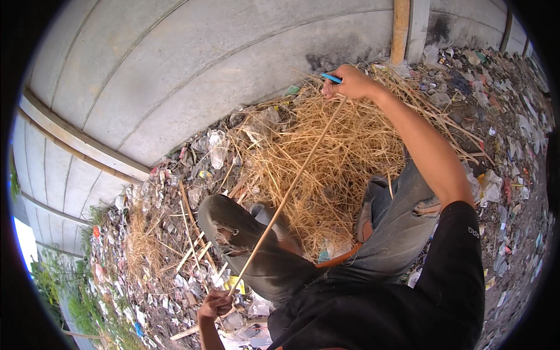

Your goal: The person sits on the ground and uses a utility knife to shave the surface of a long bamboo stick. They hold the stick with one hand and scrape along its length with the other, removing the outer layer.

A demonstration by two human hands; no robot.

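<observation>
A long, thin bamboo stick (284, 201) slants across my left knee, from low left up to the far middle. Its near end is in the closed fingers of my left hand (216, 304). My right hand (351, 83) is closed at the far end, arm stretched out, gripping a slim blue-handled tool (331, 77). The tool's working end is hidden, and whether those fingers also pinch the stick cannot be made out. Below the right hand, between my legs, spreads a heap of straw-coloured bamboo shavings (318, 151).
A grey concrete panel wall (233, 46) rises beyond the heap, with a bamboo post (400, 32) against it. Litter (501, 192) covers the ground on both sides. Several loose bamboo strips (191, 233) lie left of my knee, near a smaller shavings pile (143, 239).
</observation>
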